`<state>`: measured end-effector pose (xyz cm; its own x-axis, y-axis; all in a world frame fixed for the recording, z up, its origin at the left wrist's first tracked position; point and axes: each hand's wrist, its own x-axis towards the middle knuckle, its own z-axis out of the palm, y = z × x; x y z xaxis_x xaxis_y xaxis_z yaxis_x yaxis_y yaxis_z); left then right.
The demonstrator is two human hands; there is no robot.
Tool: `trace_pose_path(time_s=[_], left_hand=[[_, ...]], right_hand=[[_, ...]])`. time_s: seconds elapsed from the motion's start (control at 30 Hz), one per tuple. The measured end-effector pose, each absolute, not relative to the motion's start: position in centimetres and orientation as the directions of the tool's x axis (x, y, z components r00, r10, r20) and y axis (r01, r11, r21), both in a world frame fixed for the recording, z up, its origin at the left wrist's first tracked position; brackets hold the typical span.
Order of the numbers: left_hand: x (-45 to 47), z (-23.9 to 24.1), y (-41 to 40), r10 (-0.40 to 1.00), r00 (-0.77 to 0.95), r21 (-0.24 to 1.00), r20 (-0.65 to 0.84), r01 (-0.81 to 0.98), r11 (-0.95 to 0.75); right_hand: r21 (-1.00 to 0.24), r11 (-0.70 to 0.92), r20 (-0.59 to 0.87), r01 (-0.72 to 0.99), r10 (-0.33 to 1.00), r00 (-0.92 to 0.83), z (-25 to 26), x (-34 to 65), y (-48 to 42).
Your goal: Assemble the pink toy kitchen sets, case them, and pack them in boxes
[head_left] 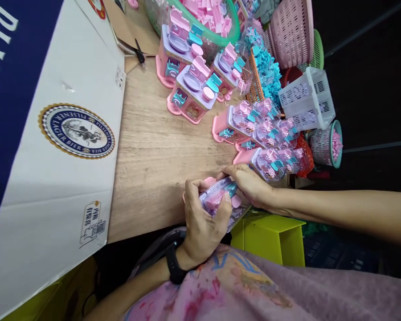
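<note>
At the table's near edge, my left hand (pixel 203 220) and my right hand (pixel 252 183) are closed around one pink and purple plastic toy (pixel 215 198). A clear plastic cover sits over its pink and teal parts. My left fingers wrap the left side, with the thumb on top, and a black watch circles that wrist. My right hand grips the far right side, its fingertips partly hidden. Beyond them stand similar toys (pixel 200 87) without a clear cover. Several toys with clear covers (pixel 270 162) stand in rows just past my right hand.
A white carton (pixel 76 178) borders the wooden table (pixel 150 147) on the left. At the back are a green-rimmed basket (pixel 234 38) of pink parts and an orange basket (pixel 255 76) heaped with teal parts. A white crate (pixel 307 100) stands right; a yellow bin (pixel 270 236) lies below the edge.
</note>
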<state>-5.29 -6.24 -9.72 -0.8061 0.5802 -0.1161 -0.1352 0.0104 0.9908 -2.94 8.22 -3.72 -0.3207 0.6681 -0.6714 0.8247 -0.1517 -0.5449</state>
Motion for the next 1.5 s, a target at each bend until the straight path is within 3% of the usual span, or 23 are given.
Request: trace_pose_path(time_s=[0.2, 0.37, 0.43, 0.5, 0.57, 0.63, 0.73, 0.87, 0.93, 1.0, 1.1, 1.17, 1.3, 1.4, 1.5], left_hand=[[-5.1, -9.8, -6.0, 0.561, -0.813, 0.974, -0.155, -0.222, -0.053], [-5.8, -10.4, -5.5, 0.537, -0.827, 0.964, -0.165, -0.251, -0.090], [-6.6, -10.7, -5.1, 0.536, -0.831, 0.965, -0.151, -0.241, -0.103], [-7.5, -10.8, -4.7, 0.536, -0.834, 0.968, -0.133, -0.226, -0.111], [-8.2, -10.8, -4.0, 0.529, -0.840, 0.971, -0.119, -0.209, -0.114], [-8.5, -10.7, -3.3, 0.539, -0.836, 0.972, -0.103, -0.200, -0.125], [-8.2, -10.8, -2.1, 0.592, -0.803, 0.967, -0.060, -0.193, -0.164], [-8.0, -11.2, -0.8, 0.653, -0.756, 0.967, -0.044, -0.197, -0.163], [-9.1, -11.6, 0.0, 0.643, -0.766, 0.985, -0.018, -0.124, -0.121], [-11.3, -11.9, 1.2, 0.575, -0.814, 0.996, 0.085, 0.076, -0.039], [-16.0, -12.0, 3.9, 0.481, -0.824, 0.900, 0.300, 0.411, 0.144], [-19.0, -11.9, 5.9, 0.480, -0.798, 0.816, 0.364, 0.522, 0.249], [-22.6, -11.9, 8.7, 0.510, -0.772, 0.751, 0.380, 0.579, 0.317], [-23.0, -11.9, 9.3, 0.512, -0.788, 0.768, 0.343, 0.549, 0.330], [-21.7, -11.7, 8.1, 0.484, -0.835, 0.771, 0.260, 0.482, 0.417]], right_hand=[[-0.520, -0.207, -0.688, 0.829, 0.676, -0.264, -3.6, -3.4, 7.8], [-0.636, -0.181, -0.656, 0.750, 0.640, -0.401, -5.1, -4.0, 9.1], [-0.770, -0.083, -0.497, 0.632, 0.699, -0.513, -5.3, -4.0, 9.5], [-0.869, 0.200, -0.152, 0.453, 0.763, -0.628, -5.0, -3.3, 9.4], [-0.788, 0.552, 0.204, 0.272, 0.651, -0.731, -4.5, -1.8, 8.9], [-0.609, 0.786, 0.360, 0.111, 0.398, -0.844, -4.2, 0.1, 8.2], [-0.399, 0.917, 0.343, -0.020, 0.129, -0.930, -4.4, 2.2, 7.8], [-0.298, 0.954, 0.310, 0.033, 0.130, -0.942, -4.8, 2.9, 9.3], [-0.295, 0.953, 0.281, 0.070, 0.156, -0.947, -5.1, 2.7, 10.5], [-0.276, 0.954, 0.273, 0.116, 0.194, -0.942, -5.4, 2.4, 11.8], [-0.231, 0.945, 0.284, 0.233, 0.295, -0.912, -5.4, 1.7, 14.0], [-0.226, 0.934, 0.273, 0.276, 0.332, -0.903, -4.6, 0.7, 16.1], [-0.308, 0.887, 0.229, 0.343, 0.419, -0.878, -1.6, -3.4, 22.9], [-0.380, 0.747, 0.052, 0.546, 0.607, -0.793, -0.2, -8.2, 28.8], [-0.457, 0.655, -0.024, 0.602, 0.667, -0.744, -0.6, -12.2, 32.7]])
